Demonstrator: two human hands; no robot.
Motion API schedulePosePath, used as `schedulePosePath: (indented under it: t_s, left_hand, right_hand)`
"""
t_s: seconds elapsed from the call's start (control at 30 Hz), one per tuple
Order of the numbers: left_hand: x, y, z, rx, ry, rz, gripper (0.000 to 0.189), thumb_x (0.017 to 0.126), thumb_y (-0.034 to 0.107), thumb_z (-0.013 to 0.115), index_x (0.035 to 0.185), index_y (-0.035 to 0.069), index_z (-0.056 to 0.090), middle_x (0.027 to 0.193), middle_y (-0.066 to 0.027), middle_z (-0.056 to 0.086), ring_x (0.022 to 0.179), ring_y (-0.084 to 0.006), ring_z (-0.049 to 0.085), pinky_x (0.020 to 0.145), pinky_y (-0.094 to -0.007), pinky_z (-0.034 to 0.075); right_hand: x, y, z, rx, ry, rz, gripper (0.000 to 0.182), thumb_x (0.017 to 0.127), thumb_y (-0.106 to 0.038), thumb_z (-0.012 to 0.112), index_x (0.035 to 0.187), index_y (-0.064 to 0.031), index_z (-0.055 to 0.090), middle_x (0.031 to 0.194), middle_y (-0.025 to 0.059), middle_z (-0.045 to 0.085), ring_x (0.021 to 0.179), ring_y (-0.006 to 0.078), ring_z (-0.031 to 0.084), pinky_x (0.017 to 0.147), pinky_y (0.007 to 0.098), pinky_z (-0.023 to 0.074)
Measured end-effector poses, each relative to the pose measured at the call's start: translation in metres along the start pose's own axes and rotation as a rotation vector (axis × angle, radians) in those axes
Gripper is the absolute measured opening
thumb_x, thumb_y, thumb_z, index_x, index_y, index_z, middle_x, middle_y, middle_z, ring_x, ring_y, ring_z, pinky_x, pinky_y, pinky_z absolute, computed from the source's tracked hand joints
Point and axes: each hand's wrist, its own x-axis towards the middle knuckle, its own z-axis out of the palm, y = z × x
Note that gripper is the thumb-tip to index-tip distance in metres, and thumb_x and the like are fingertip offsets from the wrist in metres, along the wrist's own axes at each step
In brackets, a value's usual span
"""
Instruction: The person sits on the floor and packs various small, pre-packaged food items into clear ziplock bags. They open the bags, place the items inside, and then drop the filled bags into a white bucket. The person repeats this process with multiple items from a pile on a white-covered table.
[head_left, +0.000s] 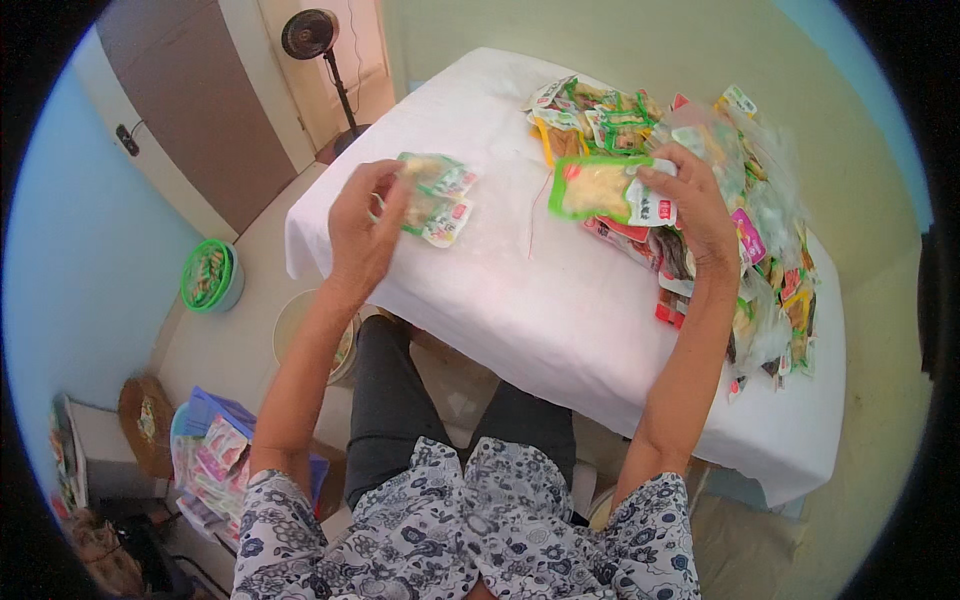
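My right hand grips a green-edged plastic food packet by its white end, with the pale contents showing through. The packet hangs over the white-clothed table, close to a heaped pile of food packets. Further left, my left hand is blurred, thumb and fingers curled at the edge of two green-and-white packets. Those two overlap each other on the cloth. Whether the left fingers pinch one of them is unclear. A thin red thread runs between the two hands.
Clear plastic bags lie among the pile at right. Left of the table, a green-rimmed bucket of packets and a pale bucket stand on the floor. A tub of packets sits lower left. A standing fan is by the doorway.
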Motion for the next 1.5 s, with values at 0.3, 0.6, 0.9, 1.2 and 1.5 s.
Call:
schedulePosePath:
  t_s: [0.3,0.6,0.9,1.2,1.5]
  left_hand:
    - [-0.011,0.072,0.063,0.233,-0.217,0.165,0.044,0.080,0.038,0.084,0.095,0.003,0.063,0.075,-0.0074,0.058,0.064,-0.0229,0.056,0.060,-0.0363,0.045]
    - [-0.014,0.043,0.049,-0.290,-0.344,-0.208,0.013,0.091,0.007,0.073,0.095,0.002,0.062,0.075,0.0039,0.054,0.069,-0.0021,0.050,0.061,-0.0190,0.041]
    - [-0.022,0.070,0.069,-0.090,-0.043,0.169,0.009,0.085,0.003,0.068,0.089,0.003,0.060,0.078,-0.0142,0.063,0.066,-0.0328,0.064,0.058,-0.0400,0.049]
    - [-0.027,0.084,0.071,-0.010,-0.102,0.290,0.011,0.087,0.005,0.068,0.092,0.004,0.058,0.083,-0.0161,0.064,0.071,-0.0375,0.064,0.059,-0.0447,0.049]
    - [-0.038,0.076,0.062,-0.116,-0.095,0.280,0.014,0.089,0.008,0.070,0.102,0.004,0.065,0.091,-0.0149,0.069,0.080,-0.0325,0.068,0.072,-0.0402,0.053]
  right_hand:
    - [0.006,0.014,0.032,-0.009,-0.120,-0.082,0.017,0.088,-0.010,0.074,0.100,-0.0068,0.063,0.091,-0.0042,0.058,0.080,0.0035,0.059,0.068,0.0212,0.0477]
    - [0.011,0.022,0.040,-0.141,-0.111,-0.085,0.020,0.087,-0.012,0.076,0.100,-0.0060,0.062,0.090,-0.0004,0.062,0.077,0.0058,0.060,0.063,0.0227,0.0462]
    - [0.011,0.041,0.099,0.211,-0.154,0.043,0.027,0.091,-0.006,0.070,0.115,-0.0052,0.058,0.099,0.0038,0.067,0.082,0.0114,0.067,0.069,0.0299,0.0598]
    - [0.023,0.075,0.132,0.271,-0.300,-0.041,0.031,0.093,-0.014,0.069,0.121,-0.0035,0.063,0.105,0.0075,0.067,0.092,0.0121,0.063,0.078,0.0288,0.0530]
    - [0.025,0.082,0.148,-0.004,-0.353,-0.142,0.034,0.089,-0.008,0.070,0.121,0.0002,0.061,0.104,0.0101,0.066,0.087,0.0157,0.064,0.073,0.0305,0.0551]
